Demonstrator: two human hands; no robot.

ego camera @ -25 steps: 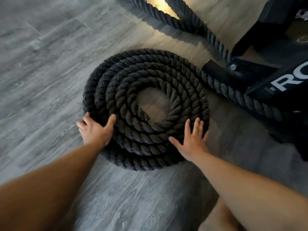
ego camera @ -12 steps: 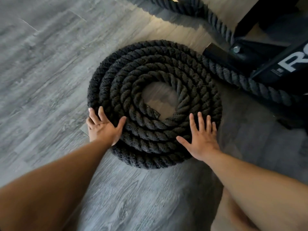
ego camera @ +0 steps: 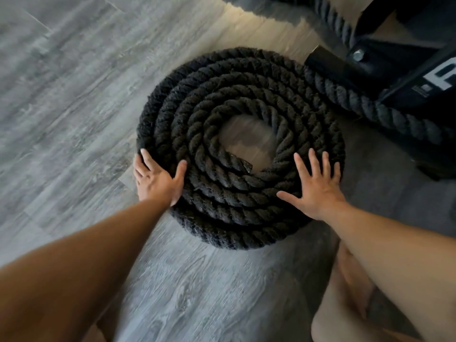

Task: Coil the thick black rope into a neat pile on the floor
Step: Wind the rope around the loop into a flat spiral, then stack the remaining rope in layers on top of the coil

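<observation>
The thick black rope lies in a round coil of several turns on the grey wood floor, with bare floor showing in its middle. Its cut end points into that hole. My left hand rests on the coil's near left rim, fingers spread over the outer turns. My right hand lies flat on the near right side, fingers apart. From the coil's far right a free length of rope runs off to the right.
A black metal frame with white lettering stands at the upper right, its foot touching the free rope. More rope passes along the top edge. My bare knee is at the lower right. Grey floor stretches to the left.
The view has drawn closer and shifted, so the coil sits more central. Both hands stay pressed on the coil's near side, the left one slid slightly up its rim.
</observation>
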